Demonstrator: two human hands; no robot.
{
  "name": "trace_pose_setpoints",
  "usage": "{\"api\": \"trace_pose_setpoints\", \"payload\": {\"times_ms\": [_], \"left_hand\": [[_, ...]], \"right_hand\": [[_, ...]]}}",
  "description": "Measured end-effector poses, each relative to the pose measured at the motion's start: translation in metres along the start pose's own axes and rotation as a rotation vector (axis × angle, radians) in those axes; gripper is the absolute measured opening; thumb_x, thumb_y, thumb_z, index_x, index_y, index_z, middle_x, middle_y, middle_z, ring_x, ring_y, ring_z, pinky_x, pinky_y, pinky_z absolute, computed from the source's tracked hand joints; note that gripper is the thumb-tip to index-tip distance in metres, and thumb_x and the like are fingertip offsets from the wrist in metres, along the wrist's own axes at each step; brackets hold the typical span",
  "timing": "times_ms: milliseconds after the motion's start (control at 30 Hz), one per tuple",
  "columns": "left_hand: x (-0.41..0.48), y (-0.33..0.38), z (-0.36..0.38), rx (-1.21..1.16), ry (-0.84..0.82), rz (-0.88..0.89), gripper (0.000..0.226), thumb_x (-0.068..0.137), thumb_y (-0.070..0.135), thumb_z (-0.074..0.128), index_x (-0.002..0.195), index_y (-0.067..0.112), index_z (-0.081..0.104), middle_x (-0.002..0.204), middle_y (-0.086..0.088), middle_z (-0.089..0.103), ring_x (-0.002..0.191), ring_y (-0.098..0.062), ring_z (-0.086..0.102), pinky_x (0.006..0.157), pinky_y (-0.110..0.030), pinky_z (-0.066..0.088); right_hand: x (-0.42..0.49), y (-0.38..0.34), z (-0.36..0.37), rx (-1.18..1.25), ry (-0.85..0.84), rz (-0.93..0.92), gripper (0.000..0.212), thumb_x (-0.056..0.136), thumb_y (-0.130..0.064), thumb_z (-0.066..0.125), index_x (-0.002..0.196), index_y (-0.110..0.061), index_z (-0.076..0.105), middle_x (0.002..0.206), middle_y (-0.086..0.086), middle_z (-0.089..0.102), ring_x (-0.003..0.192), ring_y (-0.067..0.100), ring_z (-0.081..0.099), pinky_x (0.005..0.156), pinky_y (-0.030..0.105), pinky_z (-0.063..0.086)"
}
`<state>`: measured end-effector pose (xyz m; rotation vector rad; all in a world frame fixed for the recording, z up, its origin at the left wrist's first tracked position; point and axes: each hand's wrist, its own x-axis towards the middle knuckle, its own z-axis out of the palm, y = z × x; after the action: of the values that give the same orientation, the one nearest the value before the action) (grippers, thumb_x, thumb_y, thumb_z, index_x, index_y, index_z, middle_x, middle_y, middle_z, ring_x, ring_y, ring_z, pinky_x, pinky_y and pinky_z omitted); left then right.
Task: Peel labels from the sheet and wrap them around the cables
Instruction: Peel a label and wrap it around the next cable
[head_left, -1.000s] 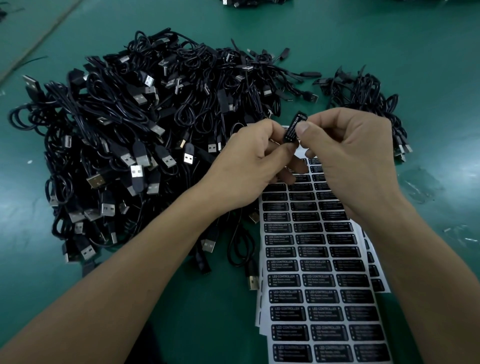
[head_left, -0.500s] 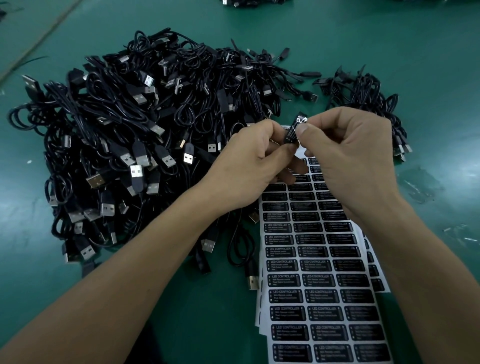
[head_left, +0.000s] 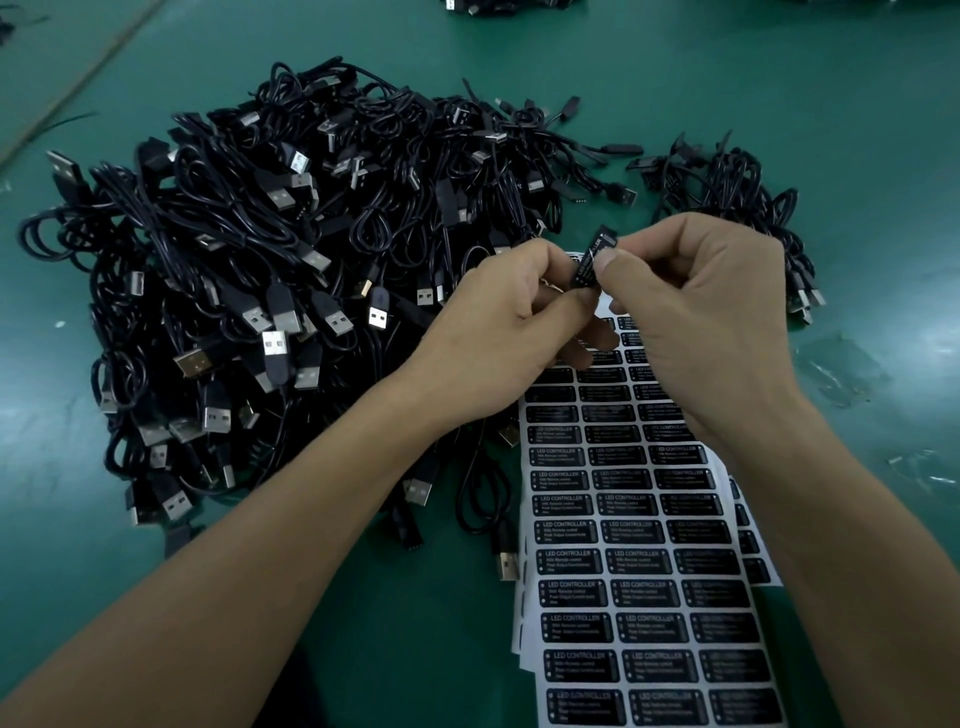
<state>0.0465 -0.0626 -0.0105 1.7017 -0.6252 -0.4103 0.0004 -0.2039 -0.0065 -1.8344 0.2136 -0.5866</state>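
- The left hand (head_left: 498, 332) is pinching the lower end of a black label (head_left: 591, 260) between its thumb and curled fingers (head_left: 540, 262). Any cable inside this grip is hidden, so the progress of the wrap cannot be told.
- The right hand (head_left: 696, 312) is clamping its thumb and forefinger on the label's upper part, apparently pressing the adhesive faces together.
- The label is standing nearly upright between both hands, raised above the far end of the label sheet (head_left: 639, 571) (probably so that it sticks to nothing on the way).
- The label sheet is lying on the green surface (head_left: 649, 62) directly beneath the hands, likely so that the next label is within easy reach. Further sheets are showing beneath its edges.
- The large heap of USB cables (head_left: 270, 260) is lying to the left, overlapping the sheet's left edge. The smaller cable bundle (head_left: 727, 192) is lying apart beyond the right hand, possibly to separate finished cables from unlabelled ones.
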Motion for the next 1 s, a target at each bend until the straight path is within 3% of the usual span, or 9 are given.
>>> {"api": "trace_pose_setpoints", "payload": {"times_ms": [133,300,500,833,1000], "left_hand": [[-0.0015,0.0041,0.0007,-0.021,0.026,-0.002,0.015,0.104,0.019,0.052,0.091,0.014,0.058,0.078,-0.002,0.077,0.068,-0.017,0.074,0.056,-0.013,0.048],[-0.0011,0.0054,0.0012,-0.038,0.034,-0.006,0.018,0.104,0.014,0.051,0.086,0.014,0.056,0.072,-0.002,0.075,0.065,-0.016,0.073,0.054,-0.016,0.05],[-0.0012,0.0059,0.0012,-0.051,0.033,0.007,0.02,0.104,0.011,0.051,0.084,0.013,0.053,0.067,0.002,0.074,0.064,-0.017,0.073,0.057,-0.024,0.056],[0.0,0.0051,0.0021,-0.086,0.031,0.009,0.02,0.105,0.01,0.049,0.085,0.011,0.052,0.068,0.0,0.074,0.063,-0.012,0.072,0.053,-0.014,0.049],[-0.0013,0.0047,0.001,-0.04,0.019,-0.021,0.019,0.106,0.014,0.047,0.087,0.014,0.049,0.071,0.003,0.076,0.063,-0.012,0.072,0.054,-0.015,0.049]], "right_hand": [[-0.0008,-0.0007,0.0004,-0.01,0.018,-0.014,0.017,0.084,-0.017,0.072,0.071,-0.025,0.067,0.063,-0.009,0.068,0.057,0.006,0.06,0.054,0.02,0.05],[-0.0049,-0.0035,0.0019,0.03,0.024,-0.02,0.016,0.084,-0.013,0.073,0.072,-0.022,0.066,0.063,-0.012,0.069,0.052,-0.002,0.059,0.05,0.011,0.046],[-0.0069,-0.0068,0.0015,0.016,0.031,-0.028,0.014,0.082,-0.015,0.075,0.072,-0.023,0.068,0.068,-0.01,0.072,0.057,-0.001,0.063,0.053,0.011,0.047],[-0.0082,-0.0042,0.0027,0.038,0.049,0.011,0.01,0.082,-0.02,0.078,0.076,-0.021,0.069,0.068,-0.01,0.072,0.058,0.001,0.065,0.054,0.013,0.049],[-0.0046,-0.0026,-0.0039,0.211,0.072,0.077,0.051,0.074,-0.013,0.086,0.092,-0.021,0.04,0.081,-0.004,0.077,0.076,0.012,0.075,0.072,0.027,0.057]]}}
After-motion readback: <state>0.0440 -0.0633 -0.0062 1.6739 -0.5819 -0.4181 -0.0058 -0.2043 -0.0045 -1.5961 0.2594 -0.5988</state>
